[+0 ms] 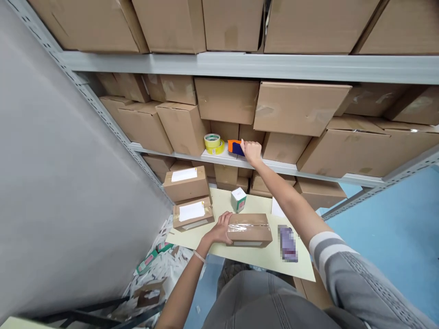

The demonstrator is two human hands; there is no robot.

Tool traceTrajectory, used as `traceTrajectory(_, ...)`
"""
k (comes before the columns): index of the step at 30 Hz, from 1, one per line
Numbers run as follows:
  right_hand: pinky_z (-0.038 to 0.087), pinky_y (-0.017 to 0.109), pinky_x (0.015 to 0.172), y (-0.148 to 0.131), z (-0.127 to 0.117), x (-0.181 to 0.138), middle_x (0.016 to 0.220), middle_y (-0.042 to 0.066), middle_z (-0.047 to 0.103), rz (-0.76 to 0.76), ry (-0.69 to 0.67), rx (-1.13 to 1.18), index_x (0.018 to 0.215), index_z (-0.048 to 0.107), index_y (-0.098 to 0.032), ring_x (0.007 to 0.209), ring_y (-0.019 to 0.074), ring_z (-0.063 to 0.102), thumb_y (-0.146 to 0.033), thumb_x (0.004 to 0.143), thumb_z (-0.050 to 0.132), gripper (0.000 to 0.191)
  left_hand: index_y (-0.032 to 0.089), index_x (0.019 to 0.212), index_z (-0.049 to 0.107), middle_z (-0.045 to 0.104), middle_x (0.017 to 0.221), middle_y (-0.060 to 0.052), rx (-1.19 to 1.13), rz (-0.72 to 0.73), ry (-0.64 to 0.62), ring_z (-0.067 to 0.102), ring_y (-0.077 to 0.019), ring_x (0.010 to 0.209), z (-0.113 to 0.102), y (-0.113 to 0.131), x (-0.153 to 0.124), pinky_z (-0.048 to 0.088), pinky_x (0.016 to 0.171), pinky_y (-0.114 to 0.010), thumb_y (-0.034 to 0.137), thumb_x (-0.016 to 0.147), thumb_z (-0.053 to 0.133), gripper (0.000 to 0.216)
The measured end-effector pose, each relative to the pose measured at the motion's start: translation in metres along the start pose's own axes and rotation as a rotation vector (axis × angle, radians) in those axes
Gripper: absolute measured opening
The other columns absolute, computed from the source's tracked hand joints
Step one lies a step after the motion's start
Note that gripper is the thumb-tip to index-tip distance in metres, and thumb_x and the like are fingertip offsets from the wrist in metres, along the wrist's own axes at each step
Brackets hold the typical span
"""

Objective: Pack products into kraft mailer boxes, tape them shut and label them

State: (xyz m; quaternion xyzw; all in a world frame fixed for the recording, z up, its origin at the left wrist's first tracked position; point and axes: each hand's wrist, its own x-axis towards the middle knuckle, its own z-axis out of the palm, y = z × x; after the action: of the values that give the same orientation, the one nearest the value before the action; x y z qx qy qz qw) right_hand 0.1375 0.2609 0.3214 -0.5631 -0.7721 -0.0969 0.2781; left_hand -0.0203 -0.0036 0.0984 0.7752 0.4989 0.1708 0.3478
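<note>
My right hand reaches up to the middle shelf, its fingers closed round what looks like an orange and dark-blue tape dispenser. Part of that tool is hidden by the hand. Just left of it, two rolls of yellow tape lie stacked on the shelf. Down on the pale yellow table, my left hand grips the left end of a cardboard box, thumb at the near side and fingers over the top. Shiny clear tape runs along the box's top.
Two labelled boxes are stacked at the table's left. A small white-and-green carton stands behind the held box; a blurred purple item lies right. Cardboard boxes fill the metal shelves. Paper scraps cover the floor at left.
</note>
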Motion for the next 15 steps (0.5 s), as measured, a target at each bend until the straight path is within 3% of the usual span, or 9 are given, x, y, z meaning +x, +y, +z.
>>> traceTrajectory(8,0.038,0.038,0.088,0.008,0.039,-0.024,0.091,0.019,0.073,0.055,0.013,-0.061,0.092,0.071,-0.009,0.089,0.0261,0.065,-0.03,0.104,0.027,0.05,0.015,0.156,0.019,0.026,0.158,-0.021,0.009,-0.074,-0.016,0.017,-0.0415,0.15,-0.003,0.004,-0.002,0.024,0.122,-0.043,0.04,0.045,0.081,0.129)
traceTrajectory(12,0.037,0.039,0.09,0.007,0.037,-0.021,0.091,0.018,0.072,0.054,0.011,-0.053,0.094,0.069,-0.01,0.088,0.0264,0.063,-0.032,0.104,0.03,0.047,0.011,0.155,0.02,0.026,0.158,-0.023,0.023,-0.068,-0.005,0.017,-0.0419,0.149,-0.004,0.004,-0.003,0.025,0.122,-0.041,0.038,0.045,0.082,0.129)
traceTrajectory(15,0.036,0.041,0.09,0.006,0.022,-0.027,0.096,0.019,0.069,0.032,0.083,-0.014,0.098,0.066,-0.01,0.093,0.0285,0.059,-0.036,0.104,0.03,0.046,0.009,0.155,0.018,0.025,0.157,-0.023,0.035,-0.049,-0.011,0.019,-0.04,0.149,-0.004,0.003,-0.002,0.024,0.122,-0.041,0.04,0.048,0.082,0.128)
